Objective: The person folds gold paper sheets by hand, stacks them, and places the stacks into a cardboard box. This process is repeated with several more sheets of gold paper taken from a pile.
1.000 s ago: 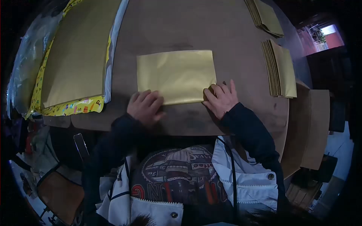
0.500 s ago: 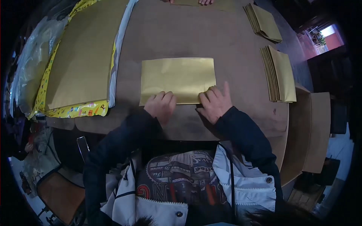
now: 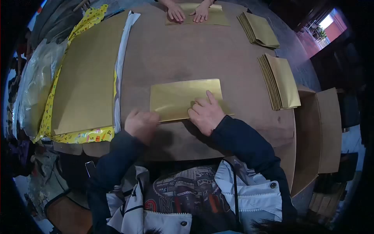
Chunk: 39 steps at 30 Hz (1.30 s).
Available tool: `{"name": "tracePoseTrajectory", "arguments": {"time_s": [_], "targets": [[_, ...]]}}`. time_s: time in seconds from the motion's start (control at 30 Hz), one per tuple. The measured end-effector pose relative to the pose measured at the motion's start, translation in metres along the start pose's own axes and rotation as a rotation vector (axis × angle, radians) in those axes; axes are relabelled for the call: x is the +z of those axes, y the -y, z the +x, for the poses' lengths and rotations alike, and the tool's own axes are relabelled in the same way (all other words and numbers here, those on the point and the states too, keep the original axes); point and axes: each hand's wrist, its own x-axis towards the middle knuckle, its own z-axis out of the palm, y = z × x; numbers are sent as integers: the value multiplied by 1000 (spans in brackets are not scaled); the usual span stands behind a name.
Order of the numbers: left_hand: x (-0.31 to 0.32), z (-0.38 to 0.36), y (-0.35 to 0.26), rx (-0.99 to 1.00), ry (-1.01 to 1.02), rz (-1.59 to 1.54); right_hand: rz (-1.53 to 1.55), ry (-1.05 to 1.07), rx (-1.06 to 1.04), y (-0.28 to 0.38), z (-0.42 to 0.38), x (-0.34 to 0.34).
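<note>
A gold paper sheet point(image 3: 183, 90), doubled over with its folded edge toward me, lies flat on the brown table. My right hand point(image 3: 206, 113) rests on its near right part, the index finger stretched out and the other fingers bent against the paper. Motion smears my left hand point(image 3: 142, 125), which is at the near left corner of the sheet with its fingers not clearly visible.
Large flat gold sheets point(image 3: 87, 78) lie on yellow printed wrapping point(image 3: 83, 135) at the left. Two folded gold stacks point(image 3: 282, 80) point(image 3: 260, 30) sit along the right edge, near an open cardboard box point(image 3: 327, 132). Across the table, another person's hands point(image 3: 189, 13) press a gold sheet point(image 3: 218, 17).
My left hand has moved left along the near edge to the corner. My right hand has shifted left onto the paper. The view has tilted, showing more of the other person's hands.
</note>
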Motion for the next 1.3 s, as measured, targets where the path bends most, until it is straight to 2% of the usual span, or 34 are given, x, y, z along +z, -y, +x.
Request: {"name": "tracePoseTrajectory", "arguments": {"time_s": [0.07, 0.17, 0.3, 0.37, 0.4, 0.43, 0.5, 0.53, 0.6, 0.67, 0.8, 0.87, 0.9, 0.97, 1.0, 1.03, 1.1, 1.13, 1.23, 1.3], "targets": [[-12, -9, 16, -35, 30, -42, 118, -31, 14, -9, -4, -14], [-34, -11, 27, -95, -95, -243, 58, -172, 38, -30, -19, -35], [-56, -11, 25, -52, -247, -492, 122, -208, 25, -39, -24, -95], [-55, -5, 14, -287, -604, -1206, 176, -393, 113, -40, -22, -118], [-46, 0, 18, -311, -643, -1460, 186, -384, 131, -42, -19, -131], [-44, 9, 15, -308, -648, -1458, 183, -387, 127, -43, -18, -132], [-49, 34, -5, -472, -568, -1808, 294, -371, 339, -47, -16, -133], [-40, 33, -5, -460, -577, -1804, 338, -469, 323, -52, -16, -121], [2, 28, -7, -489, -253, -1472, 335, -413, 368, -59, -24, -109], [21, 30, -5, -483, -313, -1560, 304, -305, 413, -59, -30, -111], [19, 31, 6, -469, -427, -1810, 427, -288, 368, -59, -34, -119], [15, 32, 6, -439, -470, -1804, 512, -428, 301, -57, -36, -117], [15, 31, 7, -405, -486, -1787, 511, -433, 305, -55, -37, -110], [17, 29, 7, -368, -494, -1773, 565, -807, 208, -48, -43, -86], [21, 29, 7, -428, -527, -1793, 697, -794, 320, -41, -54, -76], [23, 30, 6, -488, -560, -1813, 694, -794, 324, -30, -59, -66], [24, 32, 4, -520, -582, -1820, 1175, -844, 623, -9, -63, -50], [24, 33, 3, -553, -605, -1820, 1082, -685, 664, -6, -67, -47], [21, 36, 2, -614, -657, -1820, 962, -571, 624, 2, -61, -36], [21, 39, -1, -632, -623, -1814, 990, -523, 710, 4, -63, -28]]}}
